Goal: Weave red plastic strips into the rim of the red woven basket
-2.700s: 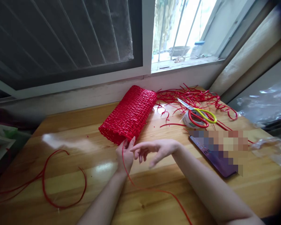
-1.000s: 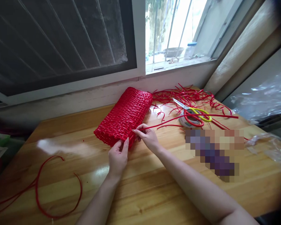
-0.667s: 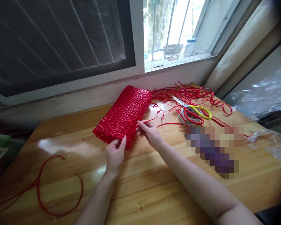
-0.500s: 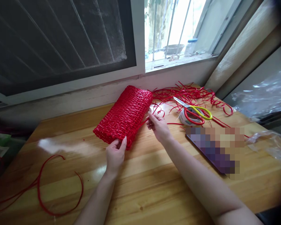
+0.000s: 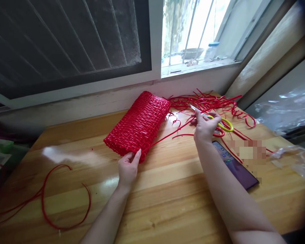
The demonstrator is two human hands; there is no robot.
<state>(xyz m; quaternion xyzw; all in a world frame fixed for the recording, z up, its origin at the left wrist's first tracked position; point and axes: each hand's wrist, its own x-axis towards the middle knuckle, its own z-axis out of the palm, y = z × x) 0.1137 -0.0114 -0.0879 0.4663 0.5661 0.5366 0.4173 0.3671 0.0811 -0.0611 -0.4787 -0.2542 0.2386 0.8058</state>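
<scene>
A red woven piece (image 5: 139, 122) lies slanted on the wooden table. My left hand (image 5: 129, 166) pinches its near lower corner between thumb and fingers. From that corner a red strip (image 5: 167, 135) runs taut up to the right, and my right hand (image 5: 205, 127) is closed on it. Scissors (image 5: 226, 124) with one yellow and one red handle lie beside and partly behind my right hand, blades pointing up and left.
Tangled red strips (image 5: 200, 101) lie along the wall. A phone (image 5: 236, 166) sits right of my right forearm. A looped red strip (image 5: 42, 200) lies at the left. Clear plastic (image 5: 295, 157) is at the right edge, and a window stands behind.
My right hand has moved right, away from the woven piece, drawing the strip out longer, and now covers part of the scissors. My left hand keeps its hold on the corner.
</scene>
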